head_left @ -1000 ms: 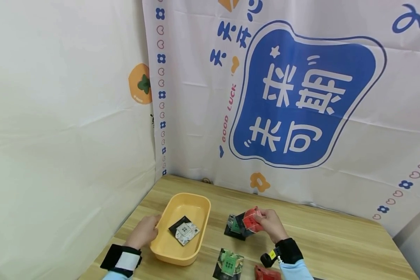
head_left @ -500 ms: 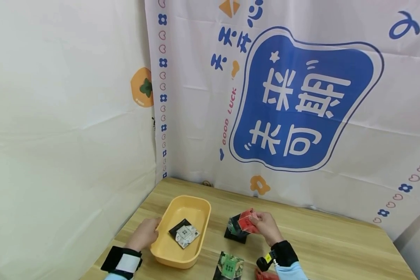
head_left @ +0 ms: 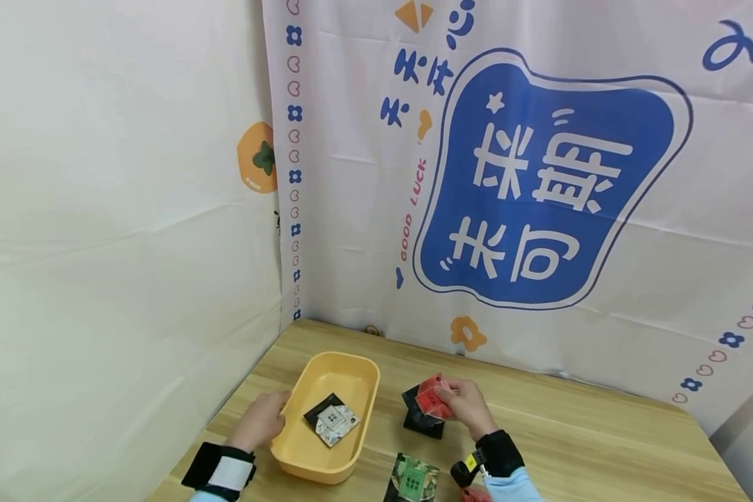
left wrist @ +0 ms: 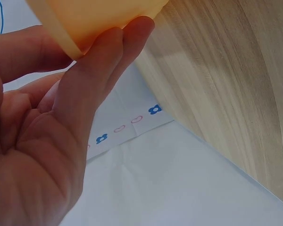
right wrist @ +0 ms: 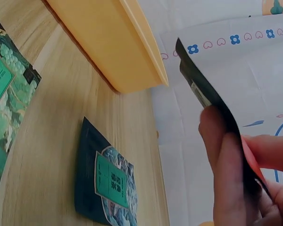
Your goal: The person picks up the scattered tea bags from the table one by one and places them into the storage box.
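My left hand (head_left: 259, 422) pinches the left rim of a yellow plastic tray (head_left: 307, 460). In the left wrist view, its thumb and fingers (left wrist: 108, 52) lie on either side of the tray's wall. Inside the tray lies a black-and-white flat packet (head_left: 332, 420). My right hand (head_left: 469, 406) pinches a red-and-black packet (head_left: 434, 396) to the right of the tray. The right wrist view shows that packet edge-on, raised above the table. Below it a black packet with a green label (right wrist: 111, 176) lies on the table, partly covered in the head view.
Another green-labelled packet (head_left: 412, 480) lies nearer the front edge of the wooden table (head_left: 577, 432). Beside it a red packet (head_left: 475, 495) shows partly under my right wrist. A printed cloth (head_left: 364, 209) hangs behind the table, and a pale sheet (head_left: 125, 244) covers the left side.
My right hand has moved left with the red-and-black packet, over the black packet on the table and closer to the tray. The left hand stays at the tray's rim.
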`<action>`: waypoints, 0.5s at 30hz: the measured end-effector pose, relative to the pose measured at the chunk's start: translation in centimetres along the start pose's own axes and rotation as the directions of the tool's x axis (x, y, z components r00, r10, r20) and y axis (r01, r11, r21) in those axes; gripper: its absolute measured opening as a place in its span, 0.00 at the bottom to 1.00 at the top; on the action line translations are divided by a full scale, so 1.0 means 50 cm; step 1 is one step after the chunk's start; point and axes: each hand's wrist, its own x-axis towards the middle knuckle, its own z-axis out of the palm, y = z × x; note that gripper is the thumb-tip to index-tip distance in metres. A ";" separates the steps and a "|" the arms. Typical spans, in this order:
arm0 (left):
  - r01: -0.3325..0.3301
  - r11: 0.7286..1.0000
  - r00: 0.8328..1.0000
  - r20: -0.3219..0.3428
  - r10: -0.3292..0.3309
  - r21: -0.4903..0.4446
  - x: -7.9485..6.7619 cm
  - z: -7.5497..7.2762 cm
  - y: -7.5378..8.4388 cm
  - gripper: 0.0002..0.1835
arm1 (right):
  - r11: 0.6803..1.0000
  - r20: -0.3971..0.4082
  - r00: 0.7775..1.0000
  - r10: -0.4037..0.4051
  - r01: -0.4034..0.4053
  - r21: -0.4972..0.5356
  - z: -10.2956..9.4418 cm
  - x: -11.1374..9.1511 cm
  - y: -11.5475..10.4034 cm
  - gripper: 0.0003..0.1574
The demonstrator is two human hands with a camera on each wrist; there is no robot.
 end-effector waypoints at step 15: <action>0.031 0.999 0.999 0.011 -0.030 -0.029 -0.004 -0.004 0.009 0.21 | 1.000 0.042 0.999 -0.020 0.021 -0.009 0.025 -0.001 -0.013 0.20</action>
